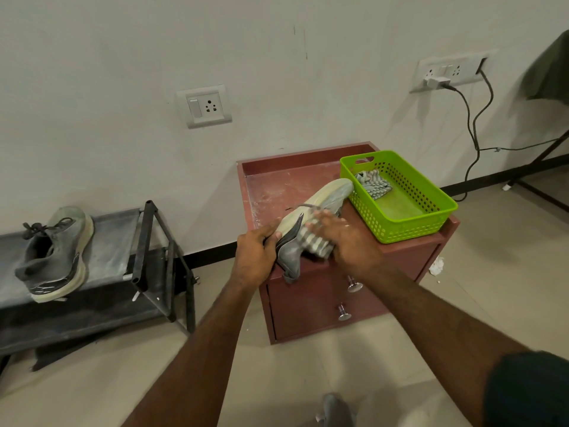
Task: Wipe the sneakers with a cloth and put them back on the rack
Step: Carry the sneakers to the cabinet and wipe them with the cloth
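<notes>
Left hand (257, 252) grips the heel end of a grey sneaker (311, 223), fingers curled round the collar, thumb on top, forearm reaching in from low centre. Right hand (348, 238) presses a striped cloth (314, 243) against the sneaker's side, fingers spread fairly straight over the cloth, wrist bent, forearm coming in from the lower right. Sneaker lies tilted on its side on top of a red-brown cabinet (277, 186), pale sole turned up and left, long axis running from heel near the front edge to toe pointing up-right, toe just beside a green basket (403, 223). Heel overhangs the cabinet front a little. Basket sits on the cabinet's right part and holds a second striped cloth (372, 183). Second grey sneaker (57, 257) stands upright on the top shelf of a dark rack (123, 241) at left, toe pointing away toward the wall, heel toward the room, well apart from the cabinet.
</notes>
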A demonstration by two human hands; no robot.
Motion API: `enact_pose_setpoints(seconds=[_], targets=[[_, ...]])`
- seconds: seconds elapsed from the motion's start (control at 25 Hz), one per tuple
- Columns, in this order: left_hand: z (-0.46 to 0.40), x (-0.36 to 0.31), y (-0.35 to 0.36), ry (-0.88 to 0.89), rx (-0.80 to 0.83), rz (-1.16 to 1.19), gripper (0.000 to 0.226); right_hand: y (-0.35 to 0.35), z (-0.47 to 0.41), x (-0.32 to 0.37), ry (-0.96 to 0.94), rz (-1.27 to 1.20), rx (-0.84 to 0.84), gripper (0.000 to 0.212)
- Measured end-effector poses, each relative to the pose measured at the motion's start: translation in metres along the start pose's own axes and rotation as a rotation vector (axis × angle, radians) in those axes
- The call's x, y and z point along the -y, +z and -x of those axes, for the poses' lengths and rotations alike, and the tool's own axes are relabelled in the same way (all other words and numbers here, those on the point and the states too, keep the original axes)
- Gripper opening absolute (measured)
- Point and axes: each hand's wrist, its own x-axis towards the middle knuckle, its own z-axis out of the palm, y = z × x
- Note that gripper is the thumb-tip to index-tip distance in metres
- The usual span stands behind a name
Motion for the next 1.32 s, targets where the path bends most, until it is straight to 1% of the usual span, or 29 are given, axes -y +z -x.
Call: enact_pose_setpoints(seconds=[0.04,0.08,0.12,0.16,0.2,0.24,0.32,0.36,0.4,0.44,0.48,0.52,0.56,0.64,0.68,0.72,0.76,0.8,0.88,0.92,0.96,1.04,1.08,1.12,1.2,1.24,1.32], targets=[[0.000,0.000,0.000,-0.013,0.005,0.023,0.032,-0.005,-0.001,-0.011,0.179,-0.089,-0.104,0.072],[0.001,0.001,0.001,-0.023,0.009,0.041,0.032,-0.012,0.000,-0.015,0.286,-0.112,-0.177,0.075],[0.000,0.000,0.001,-0.031,0.011,0.051,0.032,-0.018,0.001,-0.013,0.306,-0.102,-0.221,0.076],[-0.002,0.000,-0.001,-0.037,0.006,0.047,0.032,-0.020,0.000,-0.007,0.253,-0.098,-0.250,0.075],[-0.004,0.001,-0.002,-0.043,-0.002,0.037,0.032,-0.019,-0.001,0.005,0.153,-0.099,-0.255,0.072],[-0.005,0.002,-0.003,-0.040,-0.006,0.023,0.032,-0.016,0.000,0.022,0.014,-0.074,-0.229,0.070],[-0.005,0.002,-0.002,-0.011,-0.009,-0.008,0.031,-0.003,0.005,0.045,-0.323,0.049,-0.089,0.064],[-0.003,0.002,-0.002,0.007,-0.013,-0.020,0.031,0.004,0.003,0.045,-0.461,0.147,-0.015,0.062],[-0.003,0.002,-0.001,0.020,-0.017,-0.028,0.031,0.008,-0.001,0.037,-0.521,0.212,0.027,0.062],[-0.002,0.001,-0.002,0.026,-0.019,-0.036,0.031,0.010,-0.006,0.027,-0.491,0.215,0.054,0.064],[-0.003,0.002,-0.002,0.021,-0.023,-0.045,0.032,0.013,-0.009,0.020,-0.407,0.158,0.067,0.069],[-0.004,0.002,-0.002,0.013,-0.029,-0.047,0.032,0.014,-0.009,0.016,-0.281,0.053,0.070,0.073],[-0.004,0.002,-0.001,0.003,-0.036,-0.046,0.033,0.014,-0.007,0.012,-0.141,-0.049,0.017,0.071],[-0.002,0.000,0.000,-0.014,-0.043,-0.047,0.035,0.006,-0.006,0.006,0.125,-0.177,-0.180,0.052],[-0.001,-0.002,0.001,-0.018,-0.039,-0.055,0.036,0.000,-0.006,0.006,0.220,-0.221,-0.251,0.046],[-0.001,-0.003,0.001,-0.018,-0.030,-0.072,0.036,-0.005,-0.006,0.010,0.246,-0.258,-0.278,0.046],[-0.001,-0.004,0.000,-0.015,-0.022,-0.089,0.036,-0.006,-0.006,0.019,0.185,-0.271,-0.268,0.049],[-0.002,-0.003,-0.001,-0.008,-0.014,-0.098,0.035,-0.003,-0.006,0.029,0.064,-0.263,-0.209,0.053],[-0.003,-0.002,-0.001,0.016,-0.016,-0.089,0.034,0.010,-0.001,0.047,-0.187,-0.174,-0.008,0.062],[-0.003,-0.001,0.001,0.020,-0.016,-0.091,0.035,0.014,-0.001,0.045,-0.215,-0.162,-0.005,0.063],[-0.004,-0.001,0.002,0.011,-0.014,-0.099,0.035,0.013,-0.007,0.036,-0.128,-0.209,-0.080,0.060],[-0.002,0.000,0.004,-0.028,-0.006,-0.091,0.036,0.001,-0.018,0.010,0.246,-0.347,-0.328,0.047],[-0.002,-0.001,0.004,-0.037,0.007,-0.083,0.036,-0.004,-0.018,-0.001,0.358,-0.361,-0.375,0.046],[-0.003,-0.003,0.003,-0.030,0.021,-0.084,0.037,-0.007,-0.017,-0.007,0.358,-0.348,-0.350,0.049],[-0.003,-0.005,0.000,0.004,0.059,-0.088,0.039,-0.003,-0.020,-0.007,0.265,-0.335,-0.220,0.060],[-0.003,-0.006,0.001,0.019,0.087,-0.094,0.042,0.001,-0.021,-0.002,0.255,-0.342,-0.171,0.063],[-0.001,-0.009,0.003,0.012,0.116,-0.099,0.046,0.004,-0.021,0.005,0.313,-0.437,-0.159,0.061]])
